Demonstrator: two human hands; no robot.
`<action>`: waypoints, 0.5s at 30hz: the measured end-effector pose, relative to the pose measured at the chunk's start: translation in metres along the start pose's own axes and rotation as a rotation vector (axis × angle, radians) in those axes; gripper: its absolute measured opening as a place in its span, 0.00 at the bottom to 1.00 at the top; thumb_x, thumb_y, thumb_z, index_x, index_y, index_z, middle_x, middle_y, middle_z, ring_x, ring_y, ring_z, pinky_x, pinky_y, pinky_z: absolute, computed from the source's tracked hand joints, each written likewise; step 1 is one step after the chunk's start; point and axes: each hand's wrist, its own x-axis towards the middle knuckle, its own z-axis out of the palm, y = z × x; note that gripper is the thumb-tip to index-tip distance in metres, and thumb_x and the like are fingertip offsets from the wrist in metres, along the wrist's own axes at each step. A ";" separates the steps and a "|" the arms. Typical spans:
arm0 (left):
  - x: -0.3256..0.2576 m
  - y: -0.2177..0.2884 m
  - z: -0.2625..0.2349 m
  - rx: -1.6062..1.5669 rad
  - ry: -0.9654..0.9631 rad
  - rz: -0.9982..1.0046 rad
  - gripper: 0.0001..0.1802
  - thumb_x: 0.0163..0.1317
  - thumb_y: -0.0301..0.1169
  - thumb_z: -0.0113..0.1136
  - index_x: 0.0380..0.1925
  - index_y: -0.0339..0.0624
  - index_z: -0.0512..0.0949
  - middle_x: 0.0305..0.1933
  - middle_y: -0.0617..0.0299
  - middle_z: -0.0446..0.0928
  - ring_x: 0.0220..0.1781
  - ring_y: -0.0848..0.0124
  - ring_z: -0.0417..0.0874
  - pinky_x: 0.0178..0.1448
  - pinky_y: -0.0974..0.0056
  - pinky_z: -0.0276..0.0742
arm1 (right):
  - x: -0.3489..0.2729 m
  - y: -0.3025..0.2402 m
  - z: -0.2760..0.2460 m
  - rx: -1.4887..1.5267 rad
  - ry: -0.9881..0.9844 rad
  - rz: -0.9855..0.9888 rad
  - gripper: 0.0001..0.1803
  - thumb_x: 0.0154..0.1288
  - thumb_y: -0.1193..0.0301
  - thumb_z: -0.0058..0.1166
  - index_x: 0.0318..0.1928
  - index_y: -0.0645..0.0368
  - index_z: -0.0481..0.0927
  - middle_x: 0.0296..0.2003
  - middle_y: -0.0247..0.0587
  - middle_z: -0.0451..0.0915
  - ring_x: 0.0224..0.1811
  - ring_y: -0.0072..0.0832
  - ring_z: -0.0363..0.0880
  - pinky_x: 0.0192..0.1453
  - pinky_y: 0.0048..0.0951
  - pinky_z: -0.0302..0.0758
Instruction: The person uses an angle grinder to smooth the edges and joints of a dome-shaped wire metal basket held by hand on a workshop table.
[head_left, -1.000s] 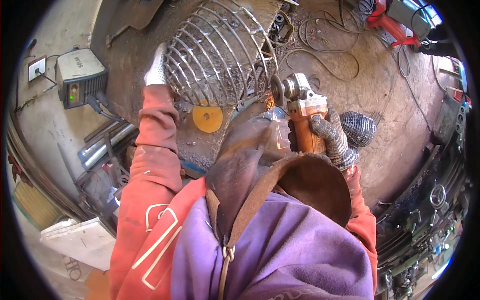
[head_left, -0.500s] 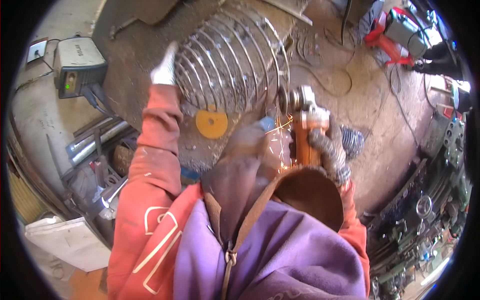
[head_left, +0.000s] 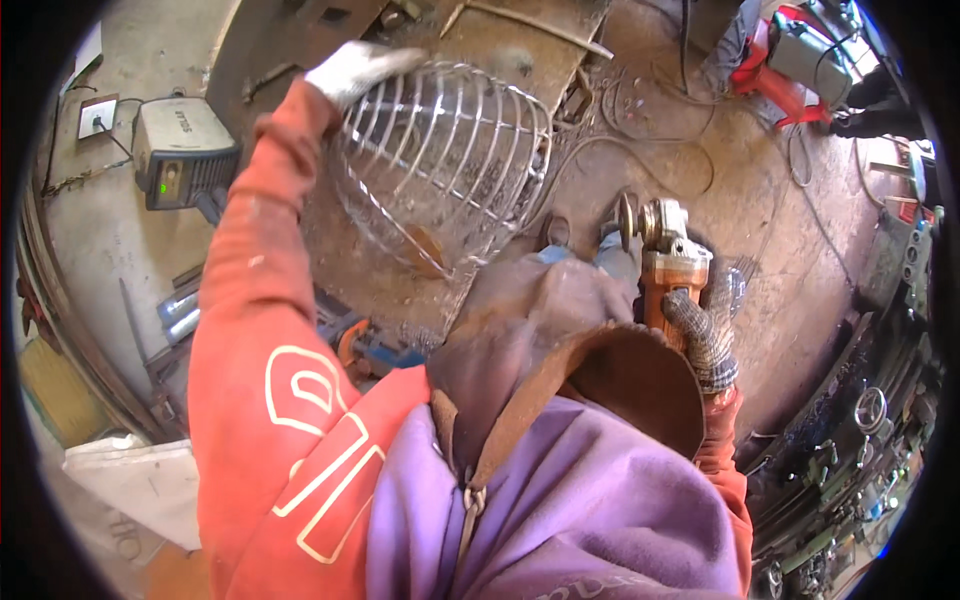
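Note:
My left hand (head_left: 358, 68), in a white glove, grips the top rim of a domed wire cage (head_left: 450, 160) made of bent metal rods. The cage stands tilted on a rusty steel table (head_left: 330, 270). My right hand (head_left: 702, 338), in a knitted grey glove, is closed around the orange body of an angle grinder (head_left: 662, 252). The grinder's disc (head_left: 626, 218) points left and sits clear of the cage, to its lower right. A brown hood and purple garment hide the space below the hands.
A grey welding machine (head_left: 182, 150) stands at the left with a wall socket (head_left: 97, 116) beside it. Cables (head_left: 690, 170) coil on the dirt floor behind. A red machine (head_left: 790, 60) sits at the top right. Metal bars (head_left: 180, 310) and a white sack (head_left: 140, 480) lie at the left.
The sparks at the cage have stopped. The grinder has come away from the cage toward the right. My left hand has stayed on the rim while the cage tipped.

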 end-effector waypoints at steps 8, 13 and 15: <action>0.021 0.031 0.016 0.365 0.174 0.078 0.34 0.65 0.59 0.68 0.52 0.37 0.87 0.48 0.53 0.88 0.48 0.65 0.85 0.57 0.60 0.78 | 0.011 0.035 0.023 -0.054 -0.167 -0.207 0.52 0.55 0.71 0.79 0.75 0.60 0.60 0.65 0.46 0.73 0.67 0.34 0.74 0.68 0.37 0.75; 0.012 0.034 0.014 0.368 0.243 0.069 0.35 0.61 0.60 0.70 0.49 0.36 0.87 0.42 0.50 0.88 0.42 0.64 0.85 0.51 0.58 0.79 | 0.016 0.009 0.061 -0.260 -0.233 -0.485 0.41 0.57 0.79 0.75 0.69 0.63 0.68 0.59 0.44 0.77 0.62 0.30 0.78 0.62 0.34 0.77; -0.009 0.054 0.014 0.303 0.216 0.125 0.35 0.61 0.60 0.70 0.48 0.35 0.87 0.40 0.51 0.88 0.40 0.65 0.84 0.49 0.58 0.79 | 0.023 -0.004 0.073 -0.368 -0.216 -0.513 0.36 0.57 0.76 0.76 0.64 0.63 0.73 0.55 0.45 0.79 0.59 0.30 0.79 0.60 0.34 0.78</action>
